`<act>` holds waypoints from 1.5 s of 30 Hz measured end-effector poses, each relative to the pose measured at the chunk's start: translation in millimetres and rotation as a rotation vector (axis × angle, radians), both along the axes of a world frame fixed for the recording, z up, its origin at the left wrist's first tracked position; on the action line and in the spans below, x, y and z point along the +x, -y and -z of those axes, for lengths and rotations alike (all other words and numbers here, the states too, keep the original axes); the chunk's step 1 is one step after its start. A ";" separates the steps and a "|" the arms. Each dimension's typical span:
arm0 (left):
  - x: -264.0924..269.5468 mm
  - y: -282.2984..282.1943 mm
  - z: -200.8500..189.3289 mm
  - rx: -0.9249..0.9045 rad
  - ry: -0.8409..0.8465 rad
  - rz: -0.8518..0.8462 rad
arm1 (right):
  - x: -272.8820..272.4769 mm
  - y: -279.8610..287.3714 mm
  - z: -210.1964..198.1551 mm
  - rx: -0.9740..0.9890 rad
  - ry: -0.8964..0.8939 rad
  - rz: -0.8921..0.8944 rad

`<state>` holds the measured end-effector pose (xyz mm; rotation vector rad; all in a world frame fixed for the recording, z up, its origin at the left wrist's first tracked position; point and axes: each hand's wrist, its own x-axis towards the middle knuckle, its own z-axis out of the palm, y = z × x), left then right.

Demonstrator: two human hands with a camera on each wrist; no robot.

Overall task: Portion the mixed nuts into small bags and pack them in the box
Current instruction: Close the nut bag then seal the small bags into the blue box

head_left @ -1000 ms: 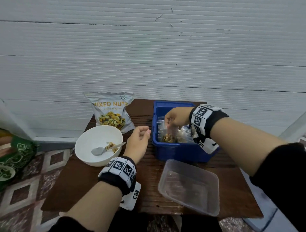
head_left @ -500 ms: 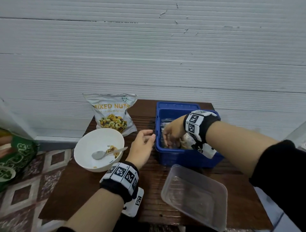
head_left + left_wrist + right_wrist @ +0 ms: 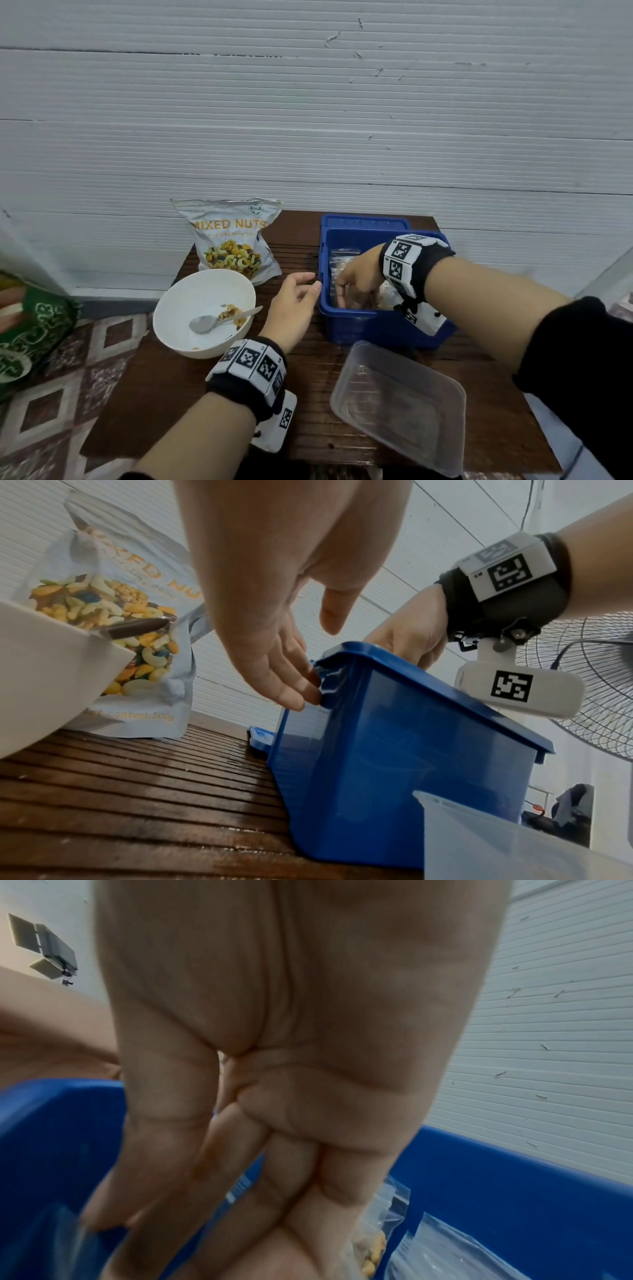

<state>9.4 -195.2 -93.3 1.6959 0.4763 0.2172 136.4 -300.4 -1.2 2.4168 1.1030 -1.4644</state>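
Bags of portioned nuts (image 3: 346,263) are seen inside the blue box (image 3: 383,325), clear zip bags standing against its far wall and its right side, and the step in hand is judged to be the seating of one more bag among them. It would be done well if the bag were pressed flat beside its neighbours, kept upright with the seal uppermost, and the fingers drawn out straight so that no packed bag is dragged along. The right hand (image 3: 356,284) is reached down into the box with fingers extended and close together; a bag with pale nuts (image 3: 373,1245) lies against the fingertips, but whether it is pinched or merely pushed cannot be told. The left hand (image 3: 291,308) is relaxed and holds nothing, its fingertips (image 3: 294,693) touching the box's left rim. Left of the box stand the white bowl (image 3: 178,308) with a spoon (image 3: 205,322) and the mixed nuts pouch (image 3: 233,240); nearer than the box lies a clear plastic container (image 3: 397,407).
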 end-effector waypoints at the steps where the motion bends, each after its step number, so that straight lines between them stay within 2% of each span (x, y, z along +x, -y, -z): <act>1: -0.4 0.4 -0.3 0.001 -0.001 0.001 | 0.0 0.2 -0.1 0.006 0.018 -0.003; 12: -4.5 2.4 -6.1 0.017 -0.022 0.005 | -3.5 -5.7 9.8 -0.067 0.359 -0.180; 15: -6.1 2.6 -8.0 0.024 -0.025 0.002 | -1.3 -2.8 7.8 0.011 0.315 -0.069; 19: -6.2 2.4 -11.8 0.035 -0.020 -0.001 | 2.9 5.2 -5.3 0.150 0.336 -0.010; 22: -1.6 0.1 -15.5 0.057 -0.048 -0.007 | 10.6 15.6 -12.6 0.229 0.261 0.083; 27: 18.3 -10.2 -33.3 0.201 -0.159 0.008 | 32.7 45.3 -42.8 0.390 0.209 0.245; 30: 34.9 -14.8 -58.0 0.343 -0.208 0.048 | 56.2 68.9 -58.4 0.455 0.270 0.376; 33: 64.7 -26.0 -77.5 0.458 -0.233 0.075 | 83.8 92.4 -64.5 0.525 0.403 0.528; 39: 130.5 -38.3 -103.8 0.565 -0.339 0.180 | 139.8 120.6 -53.6 0.511 0.473 0.732; 45: 191.5 -48.6 -96.7 0.580 -0.421 0.232 | 186.4 120.6 -17.6 0.417 0.448 0.755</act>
